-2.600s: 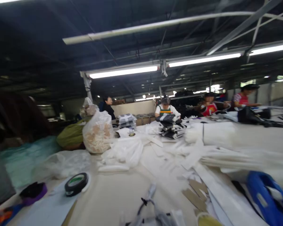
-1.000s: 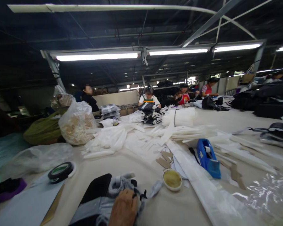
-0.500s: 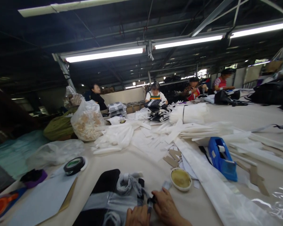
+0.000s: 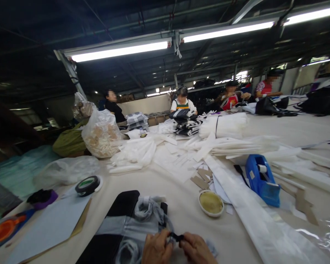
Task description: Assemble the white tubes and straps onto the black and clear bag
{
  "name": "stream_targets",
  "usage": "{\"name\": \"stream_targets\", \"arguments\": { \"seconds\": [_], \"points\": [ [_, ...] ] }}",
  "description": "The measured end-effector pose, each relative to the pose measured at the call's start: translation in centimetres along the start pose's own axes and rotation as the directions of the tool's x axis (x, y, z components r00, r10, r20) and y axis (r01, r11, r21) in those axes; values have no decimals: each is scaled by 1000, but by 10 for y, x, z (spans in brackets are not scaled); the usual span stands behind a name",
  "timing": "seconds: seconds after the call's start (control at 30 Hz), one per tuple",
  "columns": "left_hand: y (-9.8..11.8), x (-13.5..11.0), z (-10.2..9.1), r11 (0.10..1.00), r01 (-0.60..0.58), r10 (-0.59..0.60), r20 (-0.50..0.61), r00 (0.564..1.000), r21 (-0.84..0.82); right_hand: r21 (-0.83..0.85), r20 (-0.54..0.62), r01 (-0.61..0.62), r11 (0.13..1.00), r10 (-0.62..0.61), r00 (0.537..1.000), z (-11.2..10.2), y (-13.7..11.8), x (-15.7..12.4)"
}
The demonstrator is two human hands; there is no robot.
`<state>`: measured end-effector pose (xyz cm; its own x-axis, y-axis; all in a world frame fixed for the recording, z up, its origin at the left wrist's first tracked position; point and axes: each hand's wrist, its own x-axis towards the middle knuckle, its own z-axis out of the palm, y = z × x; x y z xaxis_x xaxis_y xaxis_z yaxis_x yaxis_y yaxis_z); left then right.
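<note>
A flat black bag-like piece [image 4: 123, 203] lies at the table's front edge, with a grey wrap [image 4: 118, 225] across its middle. Two coils of strap in greyish covering rest on it, the upper coil [image 4: 144, 209] and the lower coil [image 4: 128, 251]. A short black strap [image 4: 176, 237] stretches between my hands beside the bag. My left hand [image 4: 157, 248] pinches its left end, over the bag's right edge. At its other end my right hand [image 4: 197, 249] is closed on it. A small clear scrap [image 4: 212, 248] shows by my right hand.
To the right stand a round dish of yellowish paste [image 4: 211, 203] and a blue tape dispenser [image 4: 262, 179]. A long white strip [image 4: 236, 205] runs between them. On the left lie a black tape roll [image 4: 87, 185] and a pale sheet [image 4: 52, 227]. Co-workers [image 4: 183, 104] sit beyond.
My left hand has come up and my right hand has shifted slightly down and right. The black strap now spans the gap between them. The head view has tipped slightly downward.
</note>
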<state>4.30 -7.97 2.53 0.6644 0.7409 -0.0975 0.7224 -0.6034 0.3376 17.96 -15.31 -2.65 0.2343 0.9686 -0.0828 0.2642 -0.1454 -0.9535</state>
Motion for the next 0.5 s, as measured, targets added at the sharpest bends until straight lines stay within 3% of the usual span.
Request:
{"name": "stream_targets", "arguments": {
  "seconds": [0.1, 0.2, 0.3, 0.37, 0.43, 0.5],
  "points": [
    [-5, -5, 8, 998, -59, 62, -158, 986, 23, 75, 58, -56, 996, 51, 997, -5, -6, 3],
    [-9, -6, 19, 961, -225, 267, -315, 911, 162, 129, 90, -84, 988, 73, 993, -2, -6, 1],
    [-13, -1, 29, 819, -433, 554, -323, 767, 376, 119, 60, -77, 990, 70, 996, -2, -8, -3],
    [-16, 4, 34, 736, -480, 651, -304, 696, 477, 77, 19, -76, 994, 74, 997, -3, -12, -3],
    [-19, 7, 39, 705, -489, 684, -311, 659, 514, 8, -28, -89, 996, 89, 996, -6, -17, -2],
    [-20, 9, 44, 712, -480, 679, -330, 656, 513, -72, -77, -131, 989, 125, 989, -8, -19, -2]
  ]
}}
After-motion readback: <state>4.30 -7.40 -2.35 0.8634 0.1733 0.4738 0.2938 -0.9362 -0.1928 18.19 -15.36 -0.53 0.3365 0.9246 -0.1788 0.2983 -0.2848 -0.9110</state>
